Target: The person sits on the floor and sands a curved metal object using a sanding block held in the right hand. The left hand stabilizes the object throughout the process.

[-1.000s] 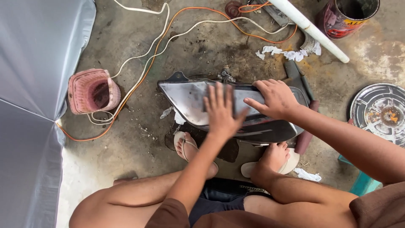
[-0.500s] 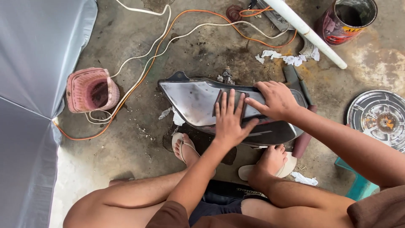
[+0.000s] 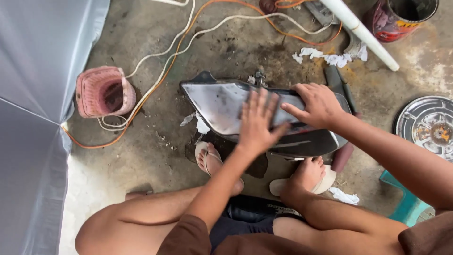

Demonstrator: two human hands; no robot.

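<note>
The left hand (image 3: 257, 120) hides the middle of the grey panel (image 3: 217, 101).

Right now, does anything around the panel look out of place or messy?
Yes: torn white paper scraps lie strewn on the stained concrete beyond the grey panel, and orange and white cables tangle loosely past the pink basket. Both hands rest flat on the panel.

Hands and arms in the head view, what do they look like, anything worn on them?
Both hands are bare: the left hand and right hand show no gloves, and no rings, watch or bracelet can be made out. The forearms are uncovered. Short brown sleeves end above the elbows, the right one visible at the frame's lower right corner.
</note>
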